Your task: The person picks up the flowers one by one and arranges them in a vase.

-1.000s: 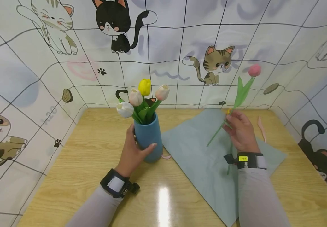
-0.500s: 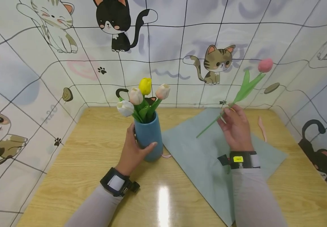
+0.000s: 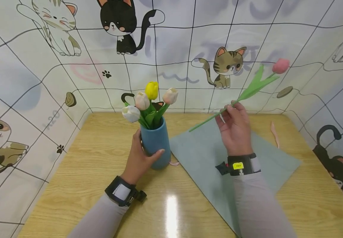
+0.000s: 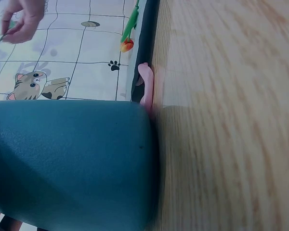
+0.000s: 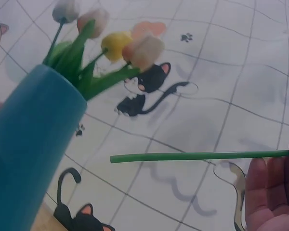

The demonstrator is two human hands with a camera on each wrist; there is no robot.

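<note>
A blue vase [image 3: 156, 145] stands on the table, holding white, pale pink and yellow tulips [image 3: 151, 105]. My left hand [image 3: 140, 157] grips its side, thumb across the front. Over the paper to the right, my right hand [image 3: 236, 130] pinches the green stem of a pink tulip [image 3: 250, 91]. Its bloom points up and to the right, and the bare stem end slants down toward the vase. In the right wrist view the stem [image 5: 197, 156] reaches out from the fingertips, apart from the vase [image 5: 33, 144].
A grey-green paper sheet [image 3: 201, 155] lies on the wooden table [image 3: 100, 142]. Another tulip, orange-red [image 4: 127, 45], shows near the paper in the left wrist view. Pink ribbon pieces [image 3: 274, 134] lie beyond the paper and beside the vase. A cat-print sheet [image 3: 174, 43] forms the backdrop.
My right hand has moved left and slightly up with the pink tulip, whose stem has tilted flatter and come nearer the vase. The left hand and vase have stayed put.
</note>
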